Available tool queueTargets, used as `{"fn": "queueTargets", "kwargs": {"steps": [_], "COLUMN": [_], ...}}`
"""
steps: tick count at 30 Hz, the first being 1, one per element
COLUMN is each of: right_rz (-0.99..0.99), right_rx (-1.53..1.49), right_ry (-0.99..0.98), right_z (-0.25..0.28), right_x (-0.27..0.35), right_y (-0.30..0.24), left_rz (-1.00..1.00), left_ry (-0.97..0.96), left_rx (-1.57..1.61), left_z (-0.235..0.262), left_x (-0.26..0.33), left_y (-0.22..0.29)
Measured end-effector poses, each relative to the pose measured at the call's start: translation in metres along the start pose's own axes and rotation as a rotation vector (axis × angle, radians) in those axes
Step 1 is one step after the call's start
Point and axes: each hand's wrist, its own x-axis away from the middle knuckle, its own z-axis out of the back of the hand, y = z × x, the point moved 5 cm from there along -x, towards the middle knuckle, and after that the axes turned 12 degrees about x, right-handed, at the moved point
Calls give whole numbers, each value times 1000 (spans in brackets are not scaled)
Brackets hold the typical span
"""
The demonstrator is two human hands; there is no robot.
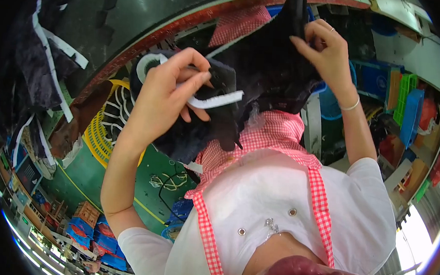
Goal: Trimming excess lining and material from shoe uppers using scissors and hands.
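- Red-checked apron (285, 132) over a white shirt (252, 189), black cloth (273, 65) spread across the lap.
- Left hand (170, 90): thumb and forefinger nearly meeting, beside a white strip (217, 101); cannot tell whether they grip it.
- Right hand (326, 51): fingers curled in, pinching the black cloth's upper right edge.
- Yellow basket (99, 140), left of the cloth.
- Dark bench (152, 14), red-edged, just beyond.
- Blue crate (365, 78), right; pale round mark, too small to read.

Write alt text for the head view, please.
Black fabric is held in front of a red checked apron: the right hand pinches its upper part, the left hand touches a white strip. A dark worktable lies ahead, a yellow basket left.
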Motion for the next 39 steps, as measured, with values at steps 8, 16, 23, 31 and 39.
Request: {"fn": "queueTargets", "kwargs": {"steps": [8, 16, 23, 31, 39], "right_rz": [538, 337, 497, 361, 466], "right_rx": [-158, -258, -322, -500, -381], "right_ry": [-298, -430, -128, -313, -206], "right_z": [-48, -37, -26, -33, -57], "right_x": [-6, -17, -13, -7, 1], "right_y": [-81, -73, -71, -62, -61], "left_rz": [5, -91, -11, -27, -67], "left_ry": [26, -28, -30, 12, 46], "left_rx": [117, 62, 190, 72, 63], "left_z": [2, 0, -9, -7, -5], "left_x": [5, -3, -12, -13, -10], "left_y": [-6, -8, -5, -7, -1]}}
